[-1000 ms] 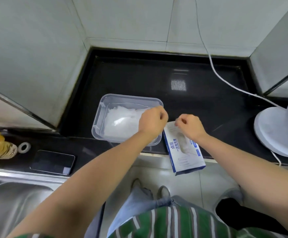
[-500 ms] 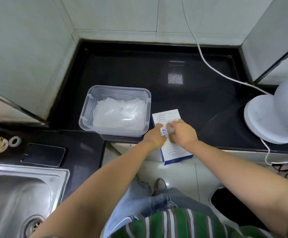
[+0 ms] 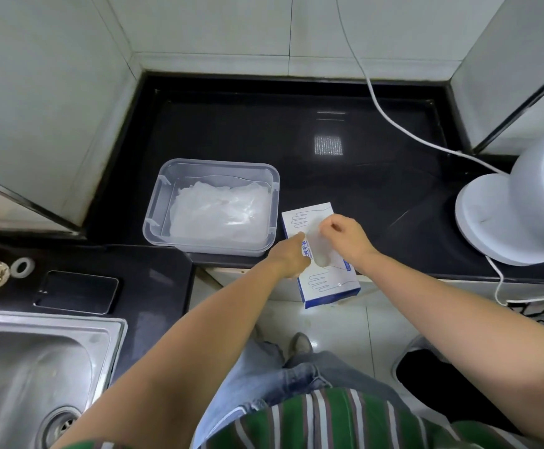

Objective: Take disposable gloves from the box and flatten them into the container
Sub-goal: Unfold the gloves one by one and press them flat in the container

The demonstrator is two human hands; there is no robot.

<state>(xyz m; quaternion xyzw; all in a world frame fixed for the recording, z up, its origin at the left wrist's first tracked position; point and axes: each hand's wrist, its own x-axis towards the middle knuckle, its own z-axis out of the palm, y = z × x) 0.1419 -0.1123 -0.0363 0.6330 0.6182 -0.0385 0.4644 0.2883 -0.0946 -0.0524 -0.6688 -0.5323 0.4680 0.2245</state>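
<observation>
Since half a second ago, our right hand (image 3: 345, 236) has lifted off the box (image 3: 325, 286), drawing a clear glove (image 3: 316, 251) up from its opening.
1. Right hand: fingertips pinching the glove.
2. Left hand (image 3: 291, 256): curled over the box's left edge, gripping it.
3. Box: overhangs the front edge of the black counter (image 3: 296, 140), just right of the container (image 3: 219, 163).
4. Container: holds a flat heap of gloves (image 3: 219, 212).
5. Phone (image 3: 76, 291) and sink (image 3: 37, 367) at left; fan (image 3: 517, 215) at right.

Home kitchen: steel sink (image 3: 37, 367), black stone counter (image 3: 264, 134), tiled walls (image 3: 215, 24).
</observation>
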